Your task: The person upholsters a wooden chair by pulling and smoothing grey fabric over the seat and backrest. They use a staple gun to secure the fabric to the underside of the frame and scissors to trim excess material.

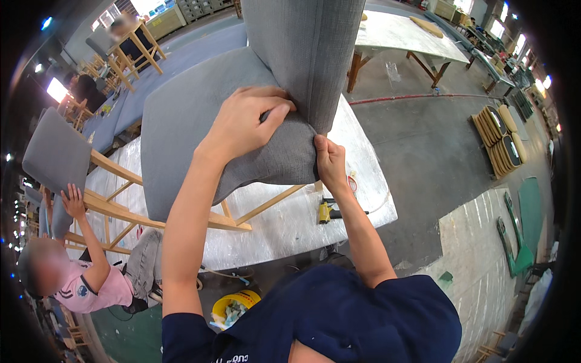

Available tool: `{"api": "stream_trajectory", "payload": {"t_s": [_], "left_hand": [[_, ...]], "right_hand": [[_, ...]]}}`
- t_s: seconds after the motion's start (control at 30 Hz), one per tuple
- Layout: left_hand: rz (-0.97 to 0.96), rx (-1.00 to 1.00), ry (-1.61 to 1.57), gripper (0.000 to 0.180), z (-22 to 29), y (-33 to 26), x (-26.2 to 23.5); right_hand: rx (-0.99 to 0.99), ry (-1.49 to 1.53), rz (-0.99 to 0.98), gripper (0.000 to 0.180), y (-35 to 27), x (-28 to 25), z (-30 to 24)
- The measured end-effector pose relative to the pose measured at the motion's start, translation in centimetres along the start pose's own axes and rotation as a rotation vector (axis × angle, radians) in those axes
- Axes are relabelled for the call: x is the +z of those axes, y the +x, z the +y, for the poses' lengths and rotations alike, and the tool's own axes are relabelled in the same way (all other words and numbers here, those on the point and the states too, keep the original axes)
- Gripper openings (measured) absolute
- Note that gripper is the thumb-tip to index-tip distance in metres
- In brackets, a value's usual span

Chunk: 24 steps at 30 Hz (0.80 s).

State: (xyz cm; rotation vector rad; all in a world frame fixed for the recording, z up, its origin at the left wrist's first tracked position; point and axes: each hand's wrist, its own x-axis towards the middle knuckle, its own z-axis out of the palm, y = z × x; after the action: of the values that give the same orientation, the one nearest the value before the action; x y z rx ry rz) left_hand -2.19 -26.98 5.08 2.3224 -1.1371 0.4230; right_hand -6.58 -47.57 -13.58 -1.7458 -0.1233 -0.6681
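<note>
A grey upholstered chair with wooden legs lies tipped on the work table [260,242], its seat [193,91] toward me and its backrest [302,42] rising at the far side. My left hand [248,121] is closed around a small dark object [264,116] of a kind I cannot make out, its fingers pressed into the seam between seat and backrest. At the seat's right corner, my right hand [330,158] pinches the edge of the grey fabric [296,151], thumb on top. Below that hand lies a yellow and black staple gun [325,212] with a hose.
To my left, a person in a pink shirt [100,284] touches another grey chair [60,151]. A yellow bucket [239,302] stands below the table's near edge. Stacked seat panels [499,142] sit on the floor at right; another table [411,39] stands beyond.
</note>
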Motion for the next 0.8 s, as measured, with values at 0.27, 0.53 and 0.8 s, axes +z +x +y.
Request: {"api": "stream_trajectory", "payload": {"t_s": [0.27,0.53,0.8], "left_hand": [[-0.089,0.074,0.252,0.049,1.7,-0.7,0.2],[0.126,0.023,0.48,0.048,2.8,-1.4,2.4],[0.629,-0.328,0.741,0.04,6.0,-9.8,0.2]], "right_hand": [[-0.16,-0.237,0.178,0.047,1.4,-0.3,0.4],[-0.089,-0.154,-0.096,0.03,-0.1,-4.5,1.8],[-0.272,0.016,-0.11,0.025,3.8,-4.5,5.3]]}}
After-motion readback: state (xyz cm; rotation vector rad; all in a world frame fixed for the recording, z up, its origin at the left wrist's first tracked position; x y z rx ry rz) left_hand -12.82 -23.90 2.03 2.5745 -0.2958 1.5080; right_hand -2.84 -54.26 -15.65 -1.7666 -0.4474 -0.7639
